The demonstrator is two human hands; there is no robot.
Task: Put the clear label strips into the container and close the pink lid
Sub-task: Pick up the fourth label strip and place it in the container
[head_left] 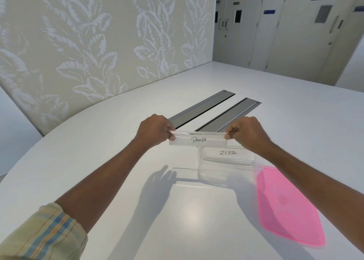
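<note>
A clear label strip marked PANDA [198,139] is held level above the table. My left hand [155,130] pinches its left end and my right hand [245,132] pinches its right end. Just below and in front stands the clear container [224,171], open, with a clear strip marked ZEBRA [227,153] standing in it. The pink lid [287,206] lies flat on the table to the right of the container, under my right forearm. Another clear strip [185,170] appears to lie on the table by the container's left side.
The white table [118,151] has two grey metal cable slots [216,110] set into it just beyond my hands. A leaf-patterned wall [98,43] runs along the table's far left edge. Doors [295,23] stand at the back right.
</note>
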